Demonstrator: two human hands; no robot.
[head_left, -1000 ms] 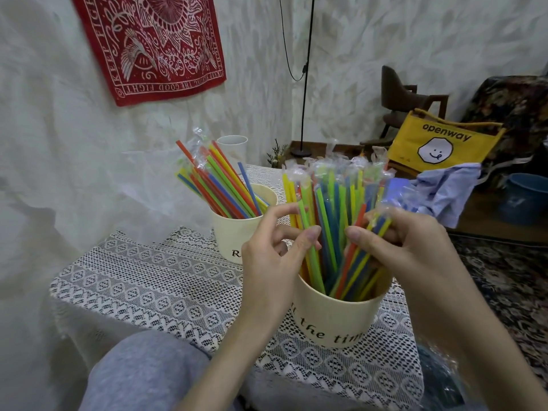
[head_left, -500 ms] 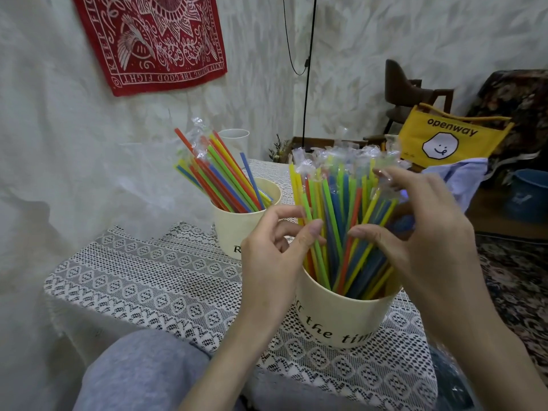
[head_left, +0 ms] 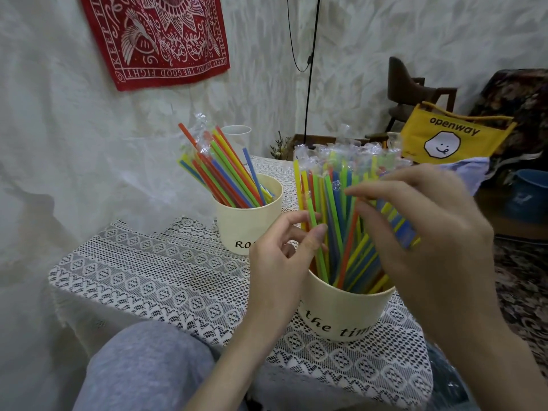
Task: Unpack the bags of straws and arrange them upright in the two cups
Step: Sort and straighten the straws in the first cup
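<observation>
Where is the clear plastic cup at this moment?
In the head view the clear plastic cup stands at the table's far edge, left of centre, behind the farther cream cup and its straws.

Both bare arms reached forward from the bottom edge. The left hand (head_left: pixel 284 262) was up on its side, palm turned to the right. Its thumb and first finger were bent toward each other, and the other fingers curled in behind. The right hand (head_left: pixel 427 232) was higher, with its back to the camera. Its fingers were spread and bent, pointing left. A grey-clad knee (head_left: pixel 142 369) sat below the left arm.
</observation>
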